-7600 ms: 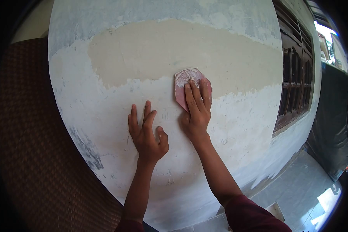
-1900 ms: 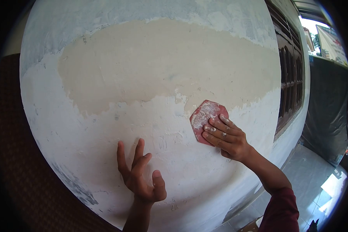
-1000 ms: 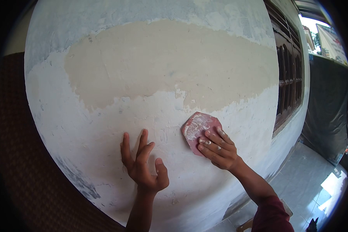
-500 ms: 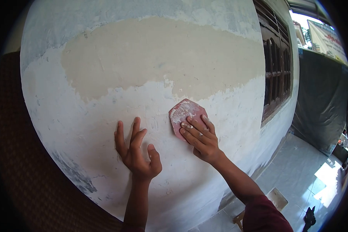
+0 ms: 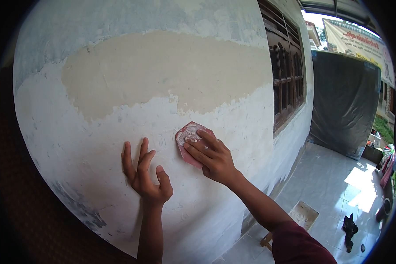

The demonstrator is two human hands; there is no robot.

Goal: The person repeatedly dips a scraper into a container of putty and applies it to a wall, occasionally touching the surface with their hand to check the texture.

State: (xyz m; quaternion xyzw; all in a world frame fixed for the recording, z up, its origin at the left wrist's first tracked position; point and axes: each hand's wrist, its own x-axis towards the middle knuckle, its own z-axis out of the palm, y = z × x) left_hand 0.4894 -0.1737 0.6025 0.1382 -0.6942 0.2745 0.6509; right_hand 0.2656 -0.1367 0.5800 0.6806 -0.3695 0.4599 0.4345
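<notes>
White paste smears the face of a flat, many-sided, pinkish-red putty spreader [image 5: 190, 132], which lies against the wall just below the beige patch. My right hand [image 5: 213, 156] grips its right side, fingers stretched over the face and the thumb out of sight. To the left, my left hand [image 5: 147, 178] is raised with its fingers apart and nothing in it, close to the white wall [image 5: 97, 149]. Rough white coating surrounds both hands, and the bare beige patch [image 5: 163, 61] has a ragged lower edge above them.
A dark wooden window [image 5: 288, 66] is set into the wall at right. Low on the tiled floor [image 5: 312, 171] stands a tray [image 5: 304, 214] by a small wooden stool [image 5: 266, 240]. Farther right are a dark tarp [image 5: 345, 101], a banner [image 5: 356, 42] and a black object [image 5: 350, 231].
The view has turned to the right, showing more floor, tarp and banner. My right hand's fingers have shifted on the spreader; my left hand keeps its spread pose.
</notes>
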